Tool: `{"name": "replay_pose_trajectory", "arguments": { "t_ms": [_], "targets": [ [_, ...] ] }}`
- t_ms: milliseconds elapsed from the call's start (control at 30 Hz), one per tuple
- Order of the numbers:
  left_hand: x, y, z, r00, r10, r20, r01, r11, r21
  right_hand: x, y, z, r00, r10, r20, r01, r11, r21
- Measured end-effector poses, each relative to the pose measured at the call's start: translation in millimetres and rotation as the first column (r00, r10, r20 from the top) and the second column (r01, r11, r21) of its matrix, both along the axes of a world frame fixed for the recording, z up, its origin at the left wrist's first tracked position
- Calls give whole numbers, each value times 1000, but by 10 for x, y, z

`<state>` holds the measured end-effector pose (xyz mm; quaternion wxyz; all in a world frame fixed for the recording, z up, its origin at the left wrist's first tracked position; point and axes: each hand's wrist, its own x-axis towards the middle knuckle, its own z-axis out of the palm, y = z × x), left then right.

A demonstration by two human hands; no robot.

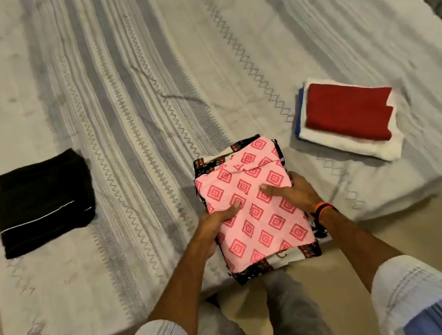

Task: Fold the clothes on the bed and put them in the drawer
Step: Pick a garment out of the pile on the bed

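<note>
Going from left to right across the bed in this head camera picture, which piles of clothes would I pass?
Folded black garment → pink patterned stack, gripped by both hands → stack with a red cloth on top.

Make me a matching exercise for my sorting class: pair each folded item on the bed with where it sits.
Column 1:
1. black garment
2. pink patterned garment
3. red cloth
4. blue cloth

Column 2:
A. top of the right-hand stack
B. alone at the left
C. bottom of the right-hand stack
D. held between both hands

Pairs: 1-B, 2-D, 3-A, 4-C
</note>
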<state>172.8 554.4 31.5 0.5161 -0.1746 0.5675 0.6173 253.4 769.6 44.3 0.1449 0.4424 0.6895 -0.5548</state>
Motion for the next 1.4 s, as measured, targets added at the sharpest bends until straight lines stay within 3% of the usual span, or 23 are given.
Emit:
{"name": "replay_pose_trajectory", "arguments": {
  "t_ms": [200,367,533,633,700,733,833,933,1067,1200,1400],
  "targets": [
    [449,993,-251,998,4,70,-4,1000,-6,317,1044,-162,995,71,72,-75,996,56],
    [789,1764,-514,986,110,124,-110,994,-11,366,1797,-331,979,187,84,-196,974,111],
    [971,2194,-827,945,218,243,-227,974,9,219,2239,-649,906,366,212,-412,877,246],
    [1031,2299,-930,971,193,139,-165,967,-193,228,2226,-761,818,445,365,-574,669,472],
    [1029,2329,-926,997,42,-60,-64,895,-441,330,2120,-774,818,444,367,-571,548,611],
    [1009,2345,-900,986,-53,-158,-39,848,-529,402,2069,-782,827,453,334,-551,535,640],
    [876,2398,-761,834,-400,-379,68,758,-649,636,1941,-875,808,506,301,-577,581,573],
    [748,2482,-726,709,-604,-363,227,684,-694,783,1920,-990,769,558,313,-635,604,482],
    [584,2408,-803,702,-671,-238,380,635,-672,772,1928,-954,807,534,254,-586,666,461],
    [496,2166,-1230,685,-679,-265,401,655,-640,751,1892,-769,877,446,178,-475,752,457],
    [505,1902,-162,695,-616,-371,344,738,-581,743,1499,-287,959,282,2,-260,880,397]
  ]
}}
